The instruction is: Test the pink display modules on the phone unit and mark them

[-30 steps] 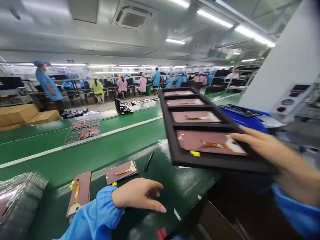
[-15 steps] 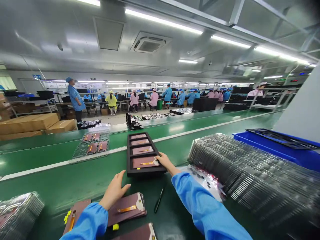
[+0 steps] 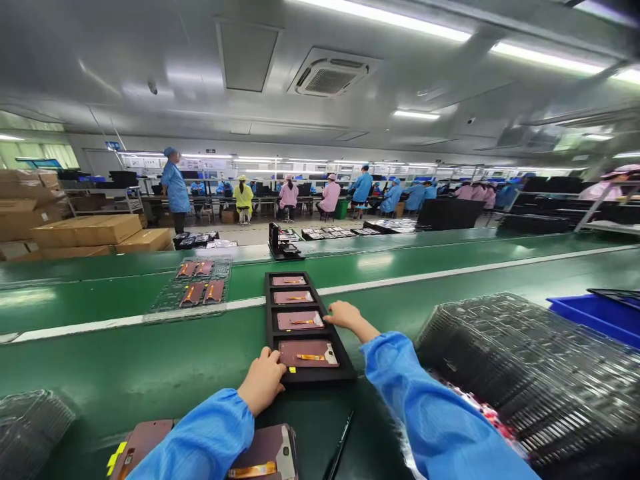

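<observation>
A long black tray [image 3: 320,375] lies on the green bench, its compartments holding reddish-brown panels with orange flex strips. My left hand [image 3: 263,380] is at the tray's near left corner, fingers curled over its edge by the nearest panel [image 3: 310,353]. At the right edge, beside the second-nearest panel [image 3: 300,321], my right hand [image 3: 347,315] rests with fingers bent. Whether either hand grips the rim firmly is hard to see, but both touch it. More panels [image 3: 265,450] lie below my left sleeve, and a black pen [image 3: 341,445] lies to their right.
Clear plastic trays are stacked at right [image 3: 530,360] and at lower left [image 3: 33,427]. A clear tray with several panels [image 3: 200,293] lies beyond on the left. A blue bin [image 3: 595,320] stands far right. People sit and stand in the background.
My left hand has moved from above the loose panels up to the tray's near left corner, its fingers closing. My right hand has slid farther along the right edge. The view has turned right.
</observation>
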Motion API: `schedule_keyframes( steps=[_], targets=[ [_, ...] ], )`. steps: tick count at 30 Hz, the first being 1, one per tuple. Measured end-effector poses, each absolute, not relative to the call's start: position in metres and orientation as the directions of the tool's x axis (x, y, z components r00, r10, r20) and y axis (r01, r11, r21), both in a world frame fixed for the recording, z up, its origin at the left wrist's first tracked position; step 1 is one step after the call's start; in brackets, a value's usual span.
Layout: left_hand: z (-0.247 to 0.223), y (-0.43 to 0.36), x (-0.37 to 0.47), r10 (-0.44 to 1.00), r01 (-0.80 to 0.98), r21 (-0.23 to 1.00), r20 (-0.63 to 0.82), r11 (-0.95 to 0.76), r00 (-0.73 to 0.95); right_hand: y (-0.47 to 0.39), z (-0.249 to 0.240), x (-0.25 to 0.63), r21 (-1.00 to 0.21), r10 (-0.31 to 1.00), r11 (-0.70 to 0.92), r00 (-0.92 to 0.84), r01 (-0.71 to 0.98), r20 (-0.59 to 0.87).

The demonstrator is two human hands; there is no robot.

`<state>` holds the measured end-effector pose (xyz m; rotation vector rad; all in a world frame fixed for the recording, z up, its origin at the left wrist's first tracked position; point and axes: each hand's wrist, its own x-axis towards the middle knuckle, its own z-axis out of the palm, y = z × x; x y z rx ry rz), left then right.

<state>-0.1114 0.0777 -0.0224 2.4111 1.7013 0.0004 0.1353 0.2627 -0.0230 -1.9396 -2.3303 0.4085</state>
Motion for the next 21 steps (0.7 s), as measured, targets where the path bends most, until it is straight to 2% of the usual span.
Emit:
schedule_keyframes(
  steps=[5, 11, 21],
  targets=[
    [-0.028, 0.06, -0.105, 0.92, 0.923, 0.189, -0.148, -0.334, 0.363, 0.321, -0.019, 0.093, -0.224, 0.959, 0.275, -0.283, 0.935, -0.004],
    [-0.032, 0.046, -0.099, 0.906, 0.92, 0.221, -0.207, -0.325, 0.37, 0.366, -0.037, 0.043, -0.172, 0.95, 0.311, -0.3, 0.935, 0.087],
    [-0.055, 0.051, -0.097, 0.875, 0.882, 0.199, -0.155, -0.426, 0.458, 0.433, -0.074, 0.024, -0.128, 0.953, 0.301, -0.301, 0.945, 0.02]
  ],
)
